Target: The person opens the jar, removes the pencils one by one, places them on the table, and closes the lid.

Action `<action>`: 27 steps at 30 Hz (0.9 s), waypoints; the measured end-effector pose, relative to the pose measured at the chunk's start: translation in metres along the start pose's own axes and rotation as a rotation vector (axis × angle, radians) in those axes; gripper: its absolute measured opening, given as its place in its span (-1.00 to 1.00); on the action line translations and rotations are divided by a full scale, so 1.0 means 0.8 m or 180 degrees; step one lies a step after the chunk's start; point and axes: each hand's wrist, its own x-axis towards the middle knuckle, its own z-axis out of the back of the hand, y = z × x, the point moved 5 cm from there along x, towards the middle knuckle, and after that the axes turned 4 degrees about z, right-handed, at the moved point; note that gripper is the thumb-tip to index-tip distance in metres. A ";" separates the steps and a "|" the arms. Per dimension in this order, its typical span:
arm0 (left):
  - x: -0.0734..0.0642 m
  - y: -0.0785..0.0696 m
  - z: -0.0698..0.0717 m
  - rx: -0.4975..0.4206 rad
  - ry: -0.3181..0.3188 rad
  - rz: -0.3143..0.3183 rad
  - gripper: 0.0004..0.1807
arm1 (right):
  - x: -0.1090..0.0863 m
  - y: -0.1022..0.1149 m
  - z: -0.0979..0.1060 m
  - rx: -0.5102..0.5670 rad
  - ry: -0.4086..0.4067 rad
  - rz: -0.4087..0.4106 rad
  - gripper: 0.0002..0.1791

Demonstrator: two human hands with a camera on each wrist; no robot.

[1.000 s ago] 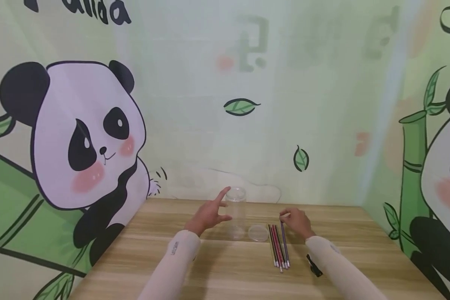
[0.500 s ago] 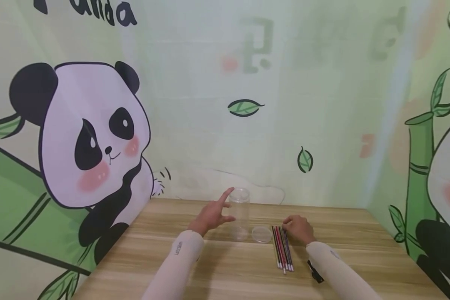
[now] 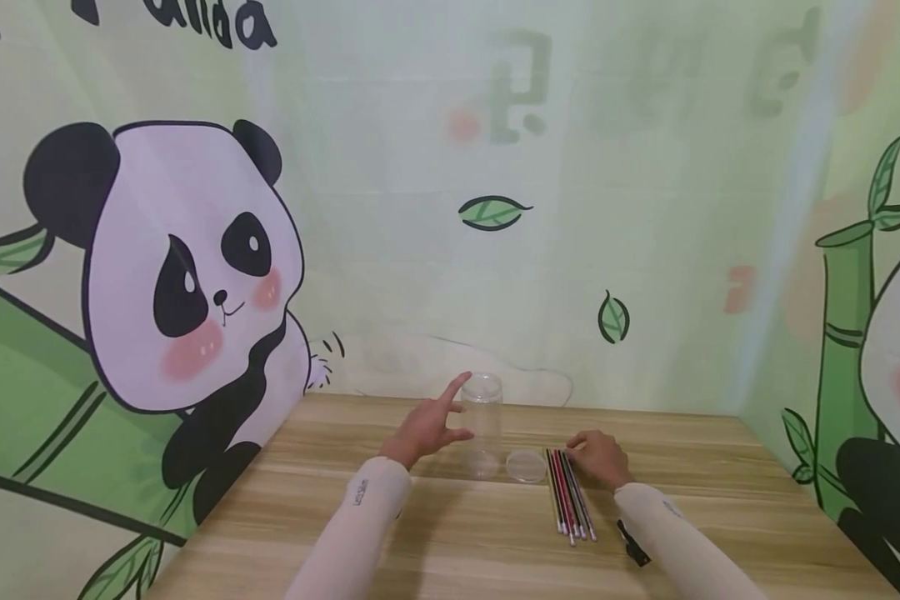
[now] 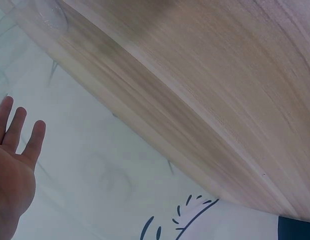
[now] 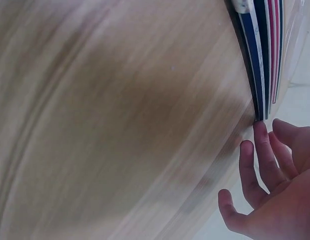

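Observation:
A tall clear plastic jar (image 3: 483,429) stands upright on the wooden table. My left hand (image 3: 429,425) is at its left side, index finger at the rim and thumb near the wall; in the left wrist view three fingers look straight and spread. A round clear lid (image 3: 526,467) lies flat beside the jar. Right of it several pencils (image 3: 569,500) lie in a bunch, eraser ends towards me. My right hand (image 3: 598,459) is at their far ends. In the right wrist view a fingertip touches the end of a dark blue pencil (image 5: 252,45), with the thumb apart from it.
The wooden table (image 3: 465,542) reaches back to a green fabric wall (image 3: 390,275) printed with pandas and leaves. A small black object (image 3: 633,543) shows just under the right sleeve (image 3: 682,533).
The right hand has brought a dark pencil leftwards, from slightly apart into the bunch, and its pinch looks loosened. The eraser ends fan out slightly. The left hand keeps its place at the jar.

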 end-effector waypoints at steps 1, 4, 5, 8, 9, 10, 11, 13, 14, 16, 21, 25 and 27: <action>0.000 0.001 0.000 0.0013 0.0006 0.0012 0.14 | 0.000 0.000 0.000 -0.0004 0.0002 0.0009 -0.79; 0.000 0.003 -0.002 -0.0001 0.0010 0.0017 0.14 | 0.002 0.002 -0.002 -0.0028 -0.0007 0.0070 -0.80; 0.001 0.004 -0.002 -0.0010 0.0008 0.0017 0.14 | 0.004 0.002 -0.004 -0.0038 -0.0012 0.0079 -0.80; 0.002 0.006 -0.003 -0.0038 0.0000 -0.0009 0.14 | 0.010 0.005 -0.009 -0.0025 -0.0086 0.0257 -0.81; 0.002 0.006 -0.002 -0.0040 0.0003 -0.0011 0.14 | 0.012 0.008 -0.010 -0.0002 -0.0112 0.0337 -0.81; 0.002 0.007 -0.002 -0.0033 0.0002 -0.0015 0.14 | 0.014 0.010 -0.012 0.0029 -0.0131 0.0418 -0.82; 0.002 0.006 -0.002 -0.0031 -0.0001 -0.0023 0.14 | 0.015 0.014 -0.014 0.0064 -0.0131 0.0495 -0.82; 0.002 0.006 -0.001 -0.0009 0.0001 -0.0030 0.14 | 0.017 0.023 -0.016 0.0167 -0.0101 0.0627 -0.83; 0.003 0.006 -0.001 -0.0008 -0.0003 -0.0028 0.14 | 0.018 0.027 -0.018 0.0194 -0.0070 0.0665 -0.82; 0.004 0.007 -0.002 -0.0010 0.0000 0.0001 0.14 | 0.021 0.032 -0.024 0.0220 0.0031 0.0730 -0.81; 0.006 0.008 -0.003 0.0003 0.0004 0.0011 0.15 | 0.022 0.038 -0.042 0.0170 0.0329 0.0755 -0.68; 0.005 0.007 -0.004 0.0026 0.0011 -0.0039 0.15 | 0.015 0.040 -0.050 0.0029 0.0465 0.0828 -0.55; 0.004 0.007 -0.004 0.0039 0.0017 -0.0050 0.15 | 0.012 0.040 -0.052 -0.0041 0.0507 0.0845 -0.49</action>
